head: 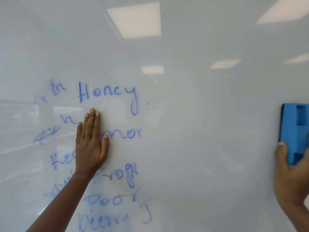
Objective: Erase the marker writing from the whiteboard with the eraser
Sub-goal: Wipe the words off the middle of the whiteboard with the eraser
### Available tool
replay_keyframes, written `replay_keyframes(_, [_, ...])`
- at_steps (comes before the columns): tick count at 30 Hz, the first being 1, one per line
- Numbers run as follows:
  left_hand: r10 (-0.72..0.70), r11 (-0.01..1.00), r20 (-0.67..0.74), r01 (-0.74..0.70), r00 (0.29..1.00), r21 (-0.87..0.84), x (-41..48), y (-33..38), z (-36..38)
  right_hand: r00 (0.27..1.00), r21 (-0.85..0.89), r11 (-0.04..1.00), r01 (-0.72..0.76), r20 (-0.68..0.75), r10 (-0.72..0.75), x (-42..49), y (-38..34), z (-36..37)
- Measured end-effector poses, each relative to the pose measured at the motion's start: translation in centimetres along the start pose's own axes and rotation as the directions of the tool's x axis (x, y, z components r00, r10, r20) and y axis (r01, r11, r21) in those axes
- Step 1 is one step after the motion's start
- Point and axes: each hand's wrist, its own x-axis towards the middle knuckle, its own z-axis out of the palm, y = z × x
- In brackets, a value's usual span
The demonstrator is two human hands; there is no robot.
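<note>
A glossy whiteboard [200, 114] fills the whole view, its surface throwing back soft reflections of ceiling light panels [135, 20] toward twelve and one o'clock. Blue marker writing [107, 92] sits in the lower left half, from about nine o'clock down to six. The clearest word reads "Honey"; under it run lines that look like "Rich", "mor", "Ke", "Profit", "Poor" and a last, partly cut word at the bottom edge with a "J" beside it. The words at the far left are smeared and faint, and I cannot read them with certainty.

The left hand [91, 141] lies flat against the board in the middle of the writing, just below "Honey", fingers [92, 118] straight, together and pointing to twelve o'clock, thumb out toward three. It is released and grasps nothing; the palm and forearm cover parts of the words "Ke" and "mor". The bare forearm runs down to the bottom edge at about seven o'clock.

The right hand [292, 178] is at the right edge, at about four o'clock, partly out of frame. It grasps the lower end of a blue eraser [296, 131], thumb laid on the eraser's left side, the other fingers mostly hidden behind it or cut off by the edge. The eraser stands upright at three o'clock, its moulded blue back with recessed grip facing the camera and a dark pad along its left edge toward the board. It sits over bare board, well apart from the writing; whether the pad touches the surface cannot be told.
</note>
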Motion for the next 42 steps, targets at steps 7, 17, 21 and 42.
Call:
replay_keyframes(7, [-0.006,1.000,0.020,0.005,1.000,0.029,-0.1,0.1,0.1,0.829,-0.031,0.834,0.551,0.133,-0.543,-7.4,-9.5,2.4])
replay_keyframes(17, [0.003,0.998,0.033,-0.005,0.999,0.064,0.0,0.3,-0.2,0.509,0.029,0.530,0.847,0.244,-0.826,-1.9,-8.8,2.4])
replay_keyframes(21, [0.003,0.998,0.038,-0.005,0.999,0.067,0.0,0.2,-0.1,0.807,-0.174,0.788,0.591,0.103,-0.582,7.1,-7.0,2.7])
replay_keyframes(42, [0.008,0.998,0.043,-0.011,0.999,0.069,0.1,0.0,-0.1,0.169,0.258,0.249,0.934,0.295,-0.940,-4.6,-18.4,6.6])
